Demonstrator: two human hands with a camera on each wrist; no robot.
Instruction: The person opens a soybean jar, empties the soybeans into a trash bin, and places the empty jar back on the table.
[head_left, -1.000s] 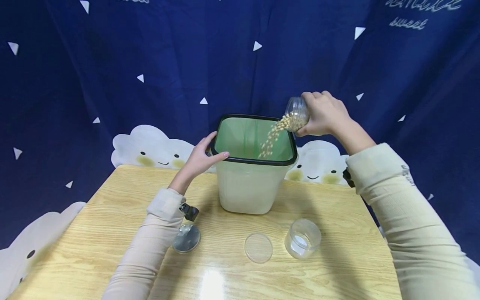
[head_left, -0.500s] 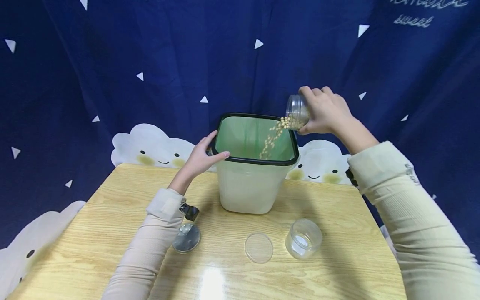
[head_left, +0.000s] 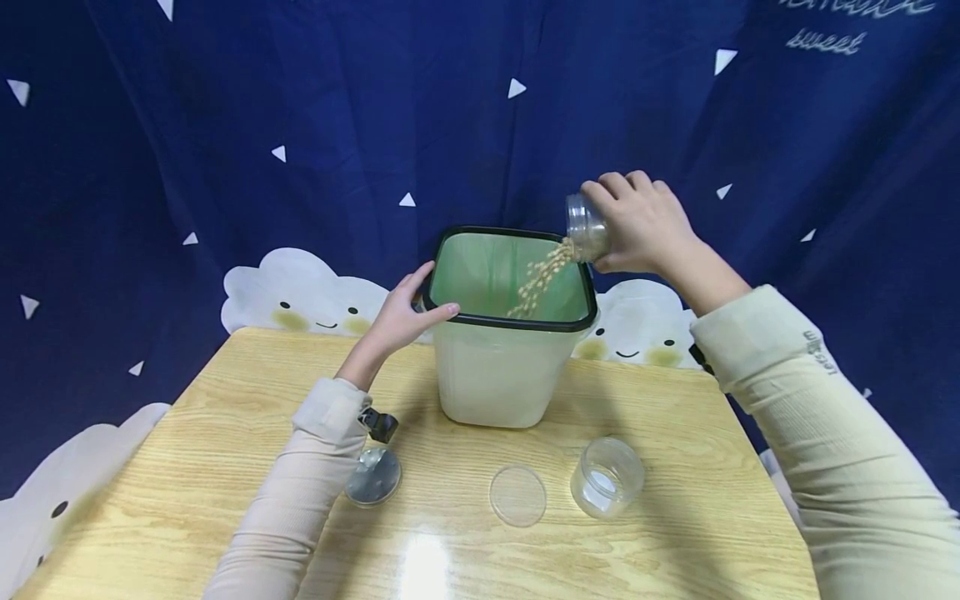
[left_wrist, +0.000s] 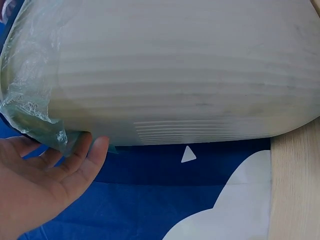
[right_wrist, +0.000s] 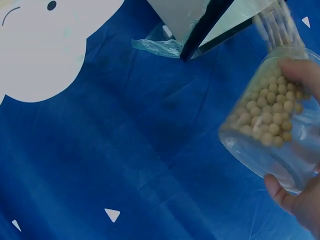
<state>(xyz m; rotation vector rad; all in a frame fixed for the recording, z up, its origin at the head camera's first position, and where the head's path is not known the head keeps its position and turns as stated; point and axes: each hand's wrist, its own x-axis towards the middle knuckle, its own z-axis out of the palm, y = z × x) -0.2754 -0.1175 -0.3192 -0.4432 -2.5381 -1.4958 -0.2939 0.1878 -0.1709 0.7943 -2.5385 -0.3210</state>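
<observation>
In the head view a white trash bin (head_left: 495, 375) with a black rim and a green plastic liner (head_left: 487, 271) stands on the table. My left hand (head_left: 401, 317) holds the bin's left front rim, thumb along the front. Its fingers lie against the outside by the loose liner edge (left_wrist: 57, 132) in the left wrist view. My right hand (head_left: 645, 221) grips a clear jar (head_left: 587, 229), tilted mouth-down over the right rim. Soybeans (head_left: 540, 283) stream from it into the bin. Many soybeans (right_wrist: 270, 110) are still inside the jar.
On the wooden table (head_left: 247, 400) lie a silvery round lid (head_left: 373, 477), beside my left sleeve, and a clear disc (head_left: 517, 496). An open clear container (head_left: 607, 477) stands to their right. A dark blue curtain (head_left: 337, 100) hangs behind.
My right hand has shifted slightly left and turned the jar further over the bin. Soybeans keep falling in a stream. My left hand has stayed in place.
</observation>
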